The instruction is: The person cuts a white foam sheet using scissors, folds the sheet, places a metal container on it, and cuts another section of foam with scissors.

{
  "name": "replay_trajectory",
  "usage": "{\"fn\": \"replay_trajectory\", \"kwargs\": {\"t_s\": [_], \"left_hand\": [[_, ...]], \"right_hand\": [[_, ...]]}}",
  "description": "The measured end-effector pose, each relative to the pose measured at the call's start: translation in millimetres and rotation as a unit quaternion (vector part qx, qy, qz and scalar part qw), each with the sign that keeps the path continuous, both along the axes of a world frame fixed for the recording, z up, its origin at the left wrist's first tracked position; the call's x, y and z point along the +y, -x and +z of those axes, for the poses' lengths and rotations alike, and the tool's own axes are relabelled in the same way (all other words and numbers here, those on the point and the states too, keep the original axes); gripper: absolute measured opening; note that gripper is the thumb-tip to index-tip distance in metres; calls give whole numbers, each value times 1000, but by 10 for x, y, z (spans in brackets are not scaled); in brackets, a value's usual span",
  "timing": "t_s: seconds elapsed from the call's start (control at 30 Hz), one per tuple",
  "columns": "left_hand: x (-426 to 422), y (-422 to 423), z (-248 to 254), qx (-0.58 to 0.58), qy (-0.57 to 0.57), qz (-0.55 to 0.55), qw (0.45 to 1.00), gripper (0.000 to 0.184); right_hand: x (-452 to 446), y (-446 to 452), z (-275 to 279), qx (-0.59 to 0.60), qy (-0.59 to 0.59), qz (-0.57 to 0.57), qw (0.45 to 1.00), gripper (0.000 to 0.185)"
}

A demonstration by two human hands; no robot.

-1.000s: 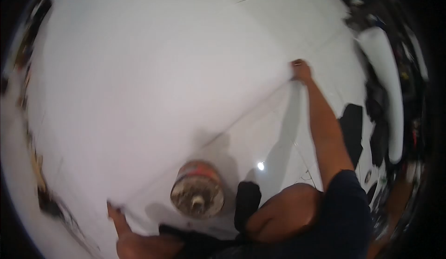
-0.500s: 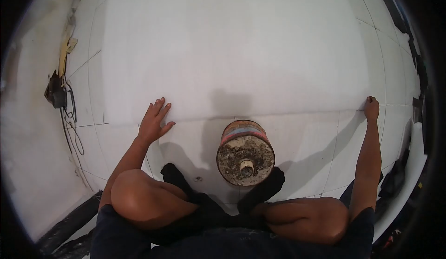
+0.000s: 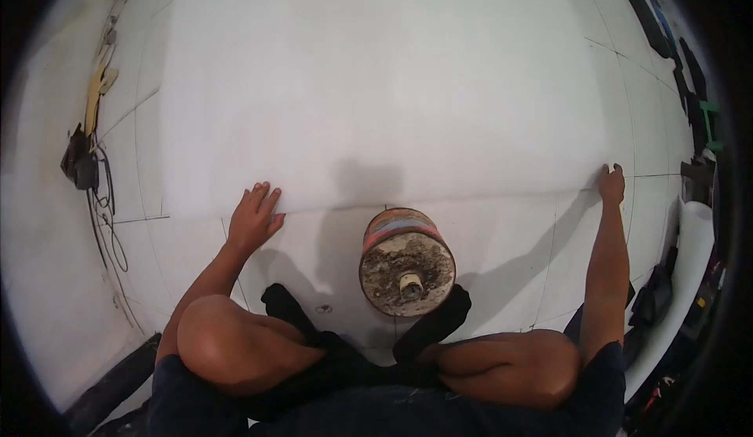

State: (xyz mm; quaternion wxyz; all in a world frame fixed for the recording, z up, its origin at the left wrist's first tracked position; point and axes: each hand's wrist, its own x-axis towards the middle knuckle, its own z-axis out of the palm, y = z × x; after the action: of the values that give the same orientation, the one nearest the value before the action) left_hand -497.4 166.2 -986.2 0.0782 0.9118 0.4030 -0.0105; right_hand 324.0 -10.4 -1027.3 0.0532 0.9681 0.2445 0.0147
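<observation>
A wide white sheet (image 3: 376, 84) lies spread on the tiled floor, its near edge running across in front of my feet. My left hand (image 3: 253, 219) rests on the left part of that edge, fingers stretched out and palm down. At the right near corner, my right hand (image 3: 612, 183) has its fingers closed on the sheet's edge. Between my hands, just short of the edge, stands a round, stained drum-like weight (image 3: 408, 268) with a short pipe stub on top and reddish and blue sides.
White floor tiles (image 3: 502, 257) with dark joints surround the sheet. Along the left wall lie cables (image 3: 110, 225) and a black object (image 3: 81, 159). A white roll (image 3: 681, 280) and dark items line the right side. My black-socked feet (image 3: 435, 323) are beside the weight.
The whole view has shifted slightly. My left hand has drawn a little nearer to me along the sheet's edge; my right hand stays at the corner.
</observation>
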Motion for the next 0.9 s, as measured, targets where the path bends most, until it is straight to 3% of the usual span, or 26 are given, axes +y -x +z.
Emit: {"fn": "replay_trajectory", "kwargs": {"t_s": [0.07, 0.1, 0.13, 0.17, 0.2, 0.23, 0.3, 0.37, 0.5, 0.6, 0.7, 0.77, 0.8, 0.87, 0.9], "left_hand": [[38, 39, 15, -10, 6, -9, 1000, 56], [61, 43, -19, -18, 13, -10, 1000, 56], [68, 101, -77, -41, 5, -12, 999, 58], [53, 168, -149, -66, 3, -19, 998, 61], [43, 133, -146, -49, 0, -10, 999, 61], [35, 61, -102, -33, -2, -9, 999, 60], [5, 30, -64, -31, 0, -11, 999, 59], [-1, 3, -119, -45, 0, -29, 999, 58], [22, 83, -93, -83, 14, -18, 996, 57], [-27, 137, -157, -86, 8, -16, 996, 56], [-7, 195, -256, -73, -25, -39, 996, 57], [21, 165, -191, -68, -23, -43, 996, 54], [2, 151, -98, -74, -22, -34, 996, 53], [-14, 90, -1, -83, -28, -19, 996, 52], [-11, 90, 7, -87, -19, -26, 996, 52]], "right_hand": [[137, 510, 194, -98, -91, 102, 986, 47], [292, 927, 311, -6, -195, 172, 966, 42], [393, 1429, 479, 265, -285, 134, 911, 43], [473, 2139, 637, 359, -324, 133, 865, 48], [428, 2789, 764, 352, -260, 275, 856, 54], [403, 3328, 1184, 431, -302, 441, 727, 56], [419, 4090, 1862, 396, -18, 624, 674, 54], [191, 4305, 1587, 321, -167, 704, 611, 42], [169, 4459, 1419, 249, -170, 727, 617, 31], [215, 4398, 1640, 277, -74, 710, 644, 29], [362, 4459, 2009, 288, -178, 658, 672, 28], [509, 4398, 2250, 284, -170, 582, 743, 29], [564, 4369, 2319, 271, -178, 602, 730, 29], [640, 4305, 2395, 267, -239, 507, 784, 31], [717, 4297, 2371, 264, -242, 514, 780, 31]]}}
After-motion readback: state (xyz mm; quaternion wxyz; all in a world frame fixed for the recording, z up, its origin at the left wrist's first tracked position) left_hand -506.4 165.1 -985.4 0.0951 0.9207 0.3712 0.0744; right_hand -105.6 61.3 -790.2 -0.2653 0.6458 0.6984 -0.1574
